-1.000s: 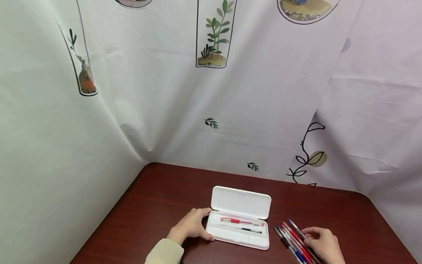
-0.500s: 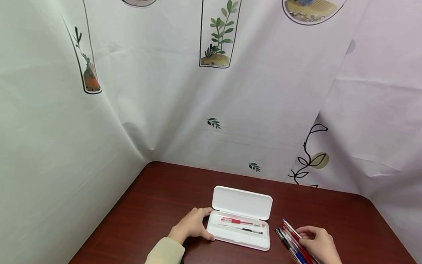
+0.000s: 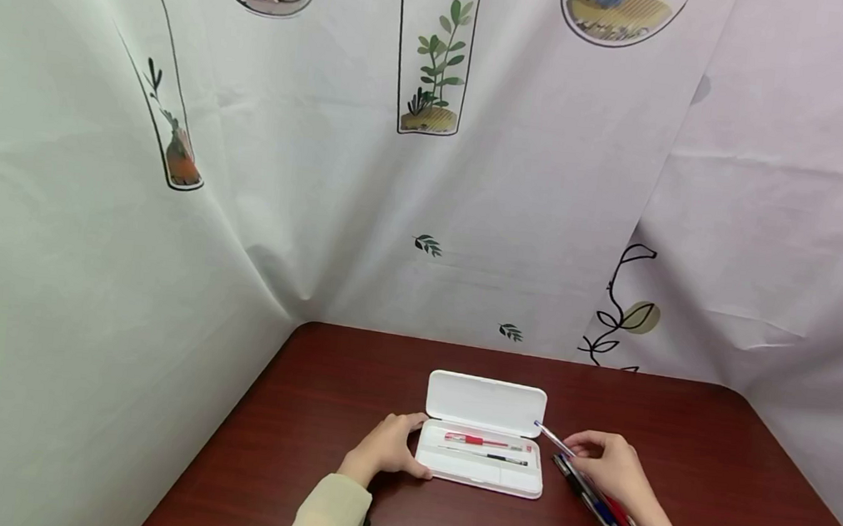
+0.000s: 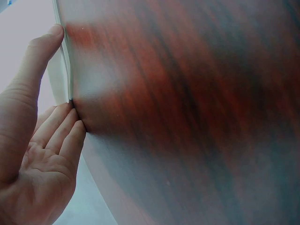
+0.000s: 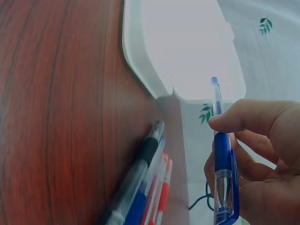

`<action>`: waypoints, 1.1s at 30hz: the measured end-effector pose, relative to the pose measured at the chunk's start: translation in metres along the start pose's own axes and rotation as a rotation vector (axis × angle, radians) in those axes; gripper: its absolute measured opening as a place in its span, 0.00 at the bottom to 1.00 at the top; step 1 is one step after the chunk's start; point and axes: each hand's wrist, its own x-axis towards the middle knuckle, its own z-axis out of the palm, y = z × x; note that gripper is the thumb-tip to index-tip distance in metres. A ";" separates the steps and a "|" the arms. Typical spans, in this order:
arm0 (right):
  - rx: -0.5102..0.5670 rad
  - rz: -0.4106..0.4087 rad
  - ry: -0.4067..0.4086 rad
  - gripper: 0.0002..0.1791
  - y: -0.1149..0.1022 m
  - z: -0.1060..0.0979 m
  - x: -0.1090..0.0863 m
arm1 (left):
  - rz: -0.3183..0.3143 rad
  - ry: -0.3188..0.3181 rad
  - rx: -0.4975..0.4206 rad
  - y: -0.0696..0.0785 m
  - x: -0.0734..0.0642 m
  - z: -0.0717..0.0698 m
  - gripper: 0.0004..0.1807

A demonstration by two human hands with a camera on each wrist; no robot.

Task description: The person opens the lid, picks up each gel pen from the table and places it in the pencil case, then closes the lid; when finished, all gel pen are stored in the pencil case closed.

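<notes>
A white pencil case [image 3: 463, 472] lies with its lid raised, holding a red pen [image 3: 477, 441] and a pen with a black grip [image 3: 502, 459]. My left hand [image 3: 381, 447] holds the case's left end, thumb at the near corner and fingers at the far one. Between right thumb and fingers I pinch a clear-barrelled blue gel pen [image 5: 222, 157], its cap on the rear end. That right hand [image 3: 610, 472] is right of the case, and the pen's front end overlaps the lid's right edge in the head view. Below it lie several black, blue and red pens [image 3: 599, 506].
The dark red-brown wooden table [image 3: 352, 366] carries the case and the pens. White cloth [image 3: 310, 161] printed with plants in glass vessels rises behind the table and along its sides.
My right hand has lifted the blue gel pen off the pile and moved it left, towards the case. The left hand keeps its place at the case's left end.
</notes>
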 end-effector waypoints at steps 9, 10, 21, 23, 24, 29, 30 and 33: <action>0.030 0.000 -0.007 0.11 -0.004 0.020 0.004 | -0.010 -0.005 0.005 -0.001 -0.001 0.001 0.44; 0.035 -0.003 -0.008 0.11 -0.005 0.023 0.005 | -0.012 -0.003 0.006 0.000 -0.002 0.001 0.45; 0.060 -0.054 -0.044 0.11 -0.021 0.045 0.010 | -0.011 0.000 0.010 0.003 -0.001 -0.001 0.44; 0.052 -0.065 -0.057 0.11 -0.023 0.049 0.011 | -0.008 0.000 0.013 0.003 -0.001 -0.001 0.43; 0.048 -0.073 -0.063 0.11 -0.024 0.051 0.012 | -0.007 0.000 0.015 0.003 -0.001 -0.001 0.43; 0.038 -0.116 -0.085 0.10 -0.029 0.062 0.017 | -0.005 0.002 0.020 0.003 0.000 -0.002 0.43; 0.039 -0.122 -0.092 0.10 -0.030 0.064 0.017 | -0.008 0.001 0.019 0.003 0.000 -0.002 0.43; 0.049 -0.142 -0.109 0.10 -0.032 0.069 0.019 | -0.013 -0.002 0.017 0.002 -0.001 -0.002 0.44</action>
